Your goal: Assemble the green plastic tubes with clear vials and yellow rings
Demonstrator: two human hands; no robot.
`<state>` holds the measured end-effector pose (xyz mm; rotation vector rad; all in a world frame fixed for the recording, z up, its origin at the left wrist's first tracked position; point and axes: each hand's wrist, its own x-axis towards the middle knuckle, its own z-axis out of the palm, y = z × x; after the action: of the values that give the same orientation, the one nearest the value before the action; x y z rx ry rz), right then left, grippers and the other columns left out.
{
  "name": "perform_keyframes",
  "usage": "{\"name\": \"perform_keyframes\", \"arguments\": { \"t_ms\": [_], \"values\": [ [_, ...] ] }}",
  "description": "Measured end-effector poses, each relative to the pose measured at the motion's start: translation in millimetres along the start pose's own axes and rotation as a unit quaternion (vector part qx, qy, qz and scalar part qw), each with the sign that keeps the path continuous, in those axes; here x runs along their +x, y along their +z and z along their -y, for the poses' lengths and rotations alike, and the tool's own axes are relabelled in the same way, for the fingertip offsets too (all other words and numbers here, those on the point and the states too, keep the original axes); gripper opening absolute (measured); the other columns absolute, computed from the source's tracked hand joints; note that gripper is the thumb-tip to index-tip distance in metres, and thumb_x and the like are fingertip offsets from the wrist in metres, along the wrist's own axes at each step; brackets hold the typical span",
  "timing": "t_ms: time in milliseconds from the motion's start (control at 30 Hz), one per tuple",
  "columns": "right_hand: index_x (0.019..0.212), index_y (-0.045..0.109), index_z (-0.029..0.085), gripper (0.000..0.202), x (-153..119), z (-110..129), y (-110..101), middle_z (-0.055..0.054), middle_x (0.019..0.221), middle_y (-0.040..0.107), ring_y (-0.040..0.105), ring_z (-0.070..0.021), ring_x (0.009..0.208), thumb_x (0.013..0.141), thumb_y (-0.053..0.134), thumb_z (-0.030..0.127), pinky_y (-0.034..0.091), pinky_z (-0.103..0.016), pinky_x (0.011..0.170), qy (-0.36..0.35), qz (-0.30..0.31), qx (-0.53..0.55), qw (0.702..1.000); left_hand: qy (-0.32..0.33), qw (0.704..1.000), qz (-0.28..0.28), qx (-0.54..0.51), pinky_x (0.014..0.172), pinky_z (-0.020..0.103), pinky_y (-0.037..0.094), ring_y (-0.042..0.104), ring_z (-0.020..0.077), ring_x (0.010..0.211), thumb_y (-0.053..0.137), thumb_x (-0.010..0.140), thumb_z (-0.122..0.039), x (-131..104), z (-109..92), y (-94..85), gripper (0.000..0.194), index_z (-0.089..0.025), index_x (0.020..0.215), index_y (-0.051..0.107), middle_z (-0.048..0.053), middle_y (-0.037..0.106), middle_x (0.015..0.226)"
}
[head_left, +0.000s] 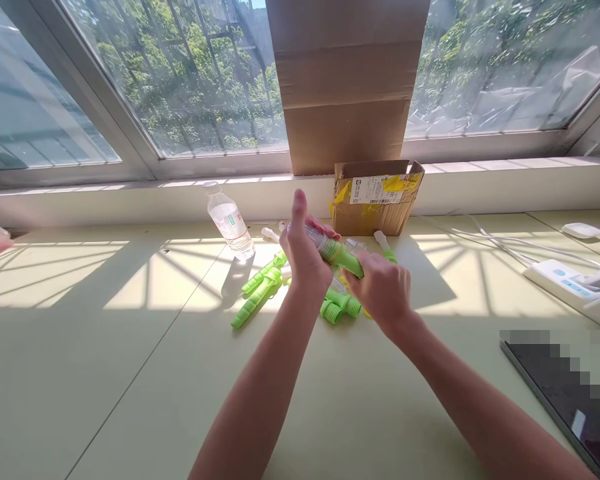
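L hand (307, 263): fingers curled round clear tube (314, 235), thumb standing up, not pressed flat on it. R hand (384, 287): closed round far-right end of green handle (349, 260), fingers bent over it; exact fingertip contact hidden. Tube + handle end to end, one piece by eye, held above tabletop (145, 393) betw. the hands. Key relation: long axis runs obliquely, tube end at L hand & farther from wearer, handle end down to R, nearer wearer, at R hand. Tube closer to L hand, handle's free end closer to R; joint lies betw. the two, approx. in line w/ both grips. Whether joint is fully seated: can't tell. Just L of L hand: long green grips (254, 303), lying slantwise on tabletop. Below hands, betw. wrists: short threaded green pieces (331, 311), open ends toward wearer. Just beyond R hand: white-tipped wand (381, 239). Farther out, beyond & L of L hand: water bottle (230, 223), upright. Beyond R hand, nr. sill: cardboard box (370, 217), w/ yellow tape. Well R of R hand: power strip (560, 283) & cables; dark flat device (545, 400) nearer wearer.
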<state>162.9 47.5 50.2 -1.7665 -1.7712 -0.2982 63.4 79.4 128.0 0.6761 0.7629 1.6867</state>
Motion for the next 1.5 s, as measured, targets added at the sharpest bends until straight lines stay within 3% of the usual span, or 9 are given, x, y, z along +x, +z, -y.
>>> {"name": "perform_keyframes", "arguments": {
  "t_ms": [233, 400, 533, 600, 767, 867, 1100, 1233, 1500],
  "values": [
    [0.058, 0.03, 0.019, 0.024, -3, 11, -2, 0.005, 0.051, 0.031, 0.022, -0.0084, 0.05, 0.074, 0.048, 0.021, 0.018, -0.023, 0.049, -0.003, 0.039, 0.217, 0.975, 0.025, 0.992, 0.123, 0.035, 0.039, 0.022, 0.039, 0.038, 0.0054, 0.034, 0.059, 0.079, -0.039, 0, -12, -3.0, 0.047, -0.02, 0.047, 0.03, -0.007, 0.03, 0.04],
    [0.059, 0.021, 0.021, 0.034, -7, 23, -9, 0.006, 0.053, 0.023, 0.021, -0.0073, 0.05, 0.079, 0.048, 0.028, 0.018, -0.022, 0.045, 0.022, 0.193, 0.463, 0.865, -0.006, 0.974, 0.212, 0.075, 0.037, 0.022, 0.038, 0.037, 0.0048, 0.032, 0.061, 0.079, -0.038, 5, -25, -12.8, 0.048, -0.019, 0.046, 0.031, -0.007, 0.031, 0.04],
    [0.059, 0.027, 0.021, 0.033, -7, 26, -13, 0.007, 0.051, 0.024, 0.023, -0.0065, 0.045, 0.079, 0.049, 0.034, 0.019, -0.021, 0.041, 0.05, 0.339, 0.524, 0.78, -0.049, 0.957, 0.272, 0.086, 0.037, 0.022, 0.038, 0.036, 0.0049, 0.032, 0.06, 0.079, -0.042, 9, -28, -19.4, 0.049, -0.019, 0.047, 0.031, -0.007, 0.03, 0.041],
    [0.059, 0.027, 0.021, 0.032, -5, 25, -11, 0.007, 0.051, 0.025, 0.024, -0.0068, 0.045, 0.079, 0.049, 0.034, 0.02, -0.021, 0.042, 0.061, 0.339, 0.506, 0.791, -0.054, 0.961, 0.261, 0.078, 0.039, 0.022, 0.039, 0.039, 0.0052, 0.035, 0.058, 0.08, -0.046, 13, -23, -20.2, 0.048, -0.019, 0.048, 0.033, -0.007, 0.031, 0.043],
    [0.059, 0.03, 0.02, 0.027, -3, 16, -3, 0.005, 0.052, 0.03, 0.023, -0.0085, 0.05, 0.078, 0.047, 0.026, 0.018, -0.023, 0.049, 0.057, 0.129, 0.257, 0.956, -0.006, 0.984, 0.144, 0.105, 0.046, 0.022, 0.045, 0.053, 0.0077, 0.046, 0.055, 0.08, -0.05, 17, -4, -15.7, 0.043, -0.019, 0.052, 0.044, -0.004, 0.044, 0.047],
    [0.065, 0.041, 0.019, 0.014, -5, 11, 0, 0.004, 0.054, 0.034, 0.018, -0.0088, 0.05, 0.076, 0.048, 0.022, 0.014, -0.025, 0.05, 0.047, 0.055, 0.091, 0.993, 0.007, 0.987, 0.09, 0.134, 0.049, 0.023, 0.046, 0.056, 0.0093, 0.051, 0.053, 0.08, -0.051, 13, 4, -11.7, 0.041, -0.02, 0.055, 0.047, -0.004, 0.046, 0.048],
    [0.07, 0.048, 0.019, 0.008, -7, 11, -3, 0.0, 0.057, 0.045, 0.025, -0.0096, 0.047, 0.076, 0.049, 0.024, 0.012, -0.026, 0.05, 0.029, 0.014, 0.001, 0.999, 0.006, 0.986, 0.111, 0.126, 0.05, 0.024, 0.046, 0.056, 0.0106, 0.05, 0.054, 0.079, -0.048, 10, 1, -11.2, 0.043, -0.019, 0.049, 0.042, -0.003, 0.046, 0.046],
    [0.063, 0.039, 0.02, 0.016, -9, 16, -2, 0.003, 0.051, 0.037, 0.024, -0.0094, 0.047, 0.076, 0.048, 0.023, 0.015, -0.025, 0.049, 0.033, 0.061, 0.116, 0.991, -0.006, 0.988, 0.105, 0.115, 0.048, 0.021, 0.044, 0.055, 0.0091, 0.045, 0.058, 0.073, -0.04, 12, 1, -16.1, 0.041, -0.018, 0.045, 0.038, -0.004, 0.042, 0.042],
    [0.06, 0.022, 0.021, 0.031, -14, 29, -4, 0.006, 0.054, 0.023, 0.02, -0.007, 0.049, 0.076, 0.049, 0.024, 0.017, -0.022, 0.043, 0.062, 0.208, 0.445, 0.869, -0.05, 0.98, 0.164, 0.104, 0.042, 0.02, 0.039, 0.049, 0.0083, 0.038, 0.058, 0.065, -0.029, 17, -8, -22.6, 0.031, -0.017, 0.043, 0.039, -0.005, 0.04, 0.037]
  ]
}}
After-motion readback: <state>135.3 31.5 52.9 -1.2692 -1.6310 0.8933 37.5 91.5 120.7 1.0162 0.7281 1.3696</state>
